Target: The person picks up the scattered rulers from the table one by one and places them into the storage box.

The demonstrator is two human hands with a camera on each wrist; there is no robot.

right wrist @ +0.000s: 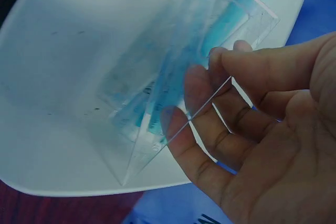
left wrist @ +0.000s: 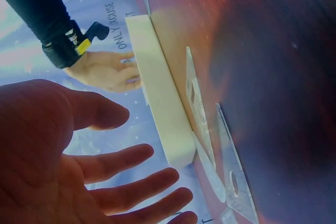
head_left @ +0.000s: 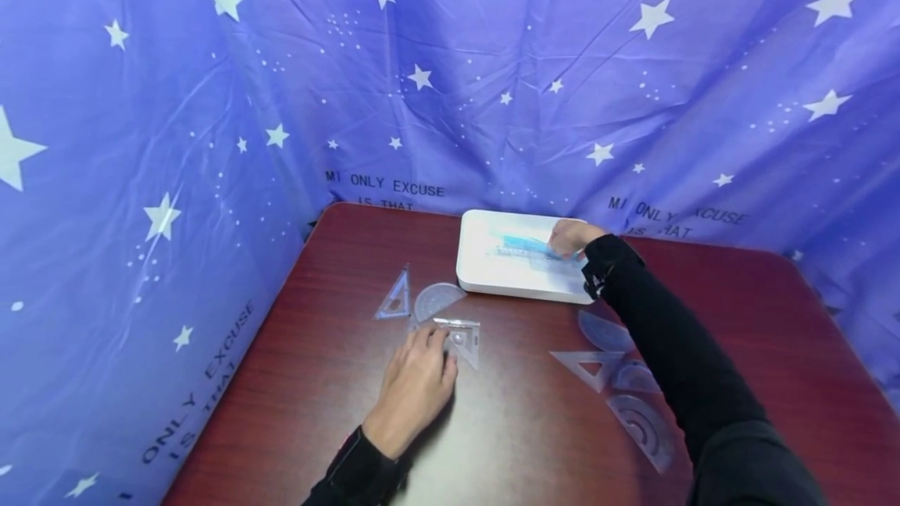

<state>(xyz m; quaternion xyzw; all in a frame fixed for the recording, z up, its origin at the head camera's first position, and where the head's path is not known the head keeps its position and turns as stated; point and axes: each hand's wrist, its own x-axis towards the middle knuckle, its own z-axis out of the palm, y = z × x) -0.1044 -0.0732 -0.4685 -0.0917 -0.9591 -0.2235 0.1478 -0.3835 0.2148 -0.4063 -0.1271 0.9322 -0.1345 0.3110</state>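
My right hand (head_left: 568,238) is over the white tray (head_left: 485,276) at the back of the table. In the right wrist view its thumb and fingers pinch the edge of a clear plastic set square (right wrist: 137,158). Clear and blue rulers (right wrist: 176,85) lie beneath it in the tray. My left hand (head_left: 413,381) hovers above the table with fingers extended and apart, as the left wrist view shows, holding nothing. Nearest its fingertips lies a clear set square (head_left: 466,346). Just beyond are a clear protractor (head_left: 437,301) and another set square (head_left: 395,299).
Right of centre, partly under the right forearm, lie a set square (head_left: 587,368), a semicircular protractor (head_left: 603,329), a smaller protractor (head_left: 636,377) and a triangular piece with curved cut-outs (head_left: 643,429). A purple star-patterned curtain (head_left: 457,123) hangs along the table's back and left edges.
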